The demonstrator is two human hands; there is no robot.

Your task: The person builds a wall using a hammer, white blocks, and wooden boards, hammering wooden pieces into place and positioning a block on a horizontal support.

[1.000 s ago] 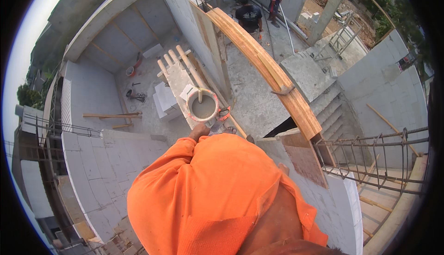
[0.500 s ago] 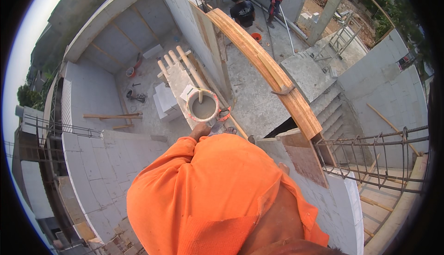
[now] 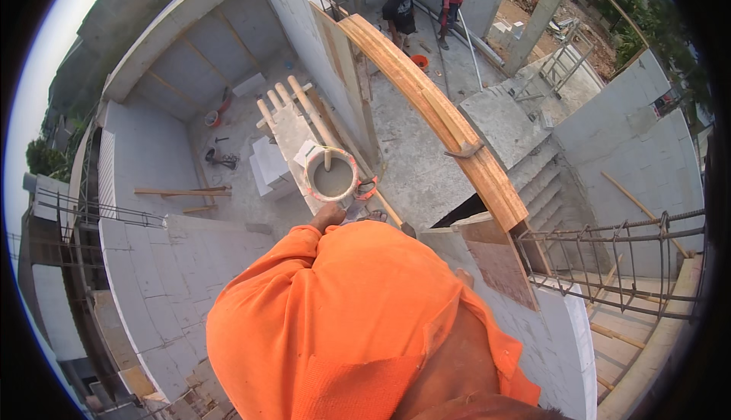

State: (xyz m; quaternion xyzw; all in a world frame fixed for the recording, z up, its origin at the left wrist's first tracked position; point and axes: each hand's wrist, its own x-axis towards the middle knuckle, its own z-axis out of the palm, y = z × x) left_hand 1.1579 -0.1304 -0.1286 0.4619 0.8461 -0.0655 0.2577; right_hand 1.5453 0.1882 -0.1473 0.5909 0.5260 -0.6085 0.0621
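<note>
My left hand (image 3: 328, 215) comes out of an orange sleeve at the near side of a round bucket (image 3: 311, 180). Its fingers look curled; whatever they grip is hidden. Wet grey mix (image 3: 333, 179) fills the bucket, and a wooden handle (image 3: 327, 159) stands up out of it. The bucket rests on a narrow plank platform (image 3: 291, 137). Close to its right side is a red-orange handle or loop (image 3: 367, 188). My right hand cannot be made out. A bit of bare skin (image 3: 465, 276) shows beyond my right side, too small to tell what it is.
Below stand pale block walls (image 3: 175, 290). A laminated timber beam (image 3: 426, 100) with a clamp-like piece (image 3: 464, 150) crosses on the right, above concrete stairs (image 3: 544, 172). A rebar cage (image 3: 624, 256) juts out at right. Two people (image 3: 398, 12) are on the floor at the back.
The view has shifted very slightly. The person in black at the back has moved, and their arm now shows. My left hand stays beside the bucket.
</note>
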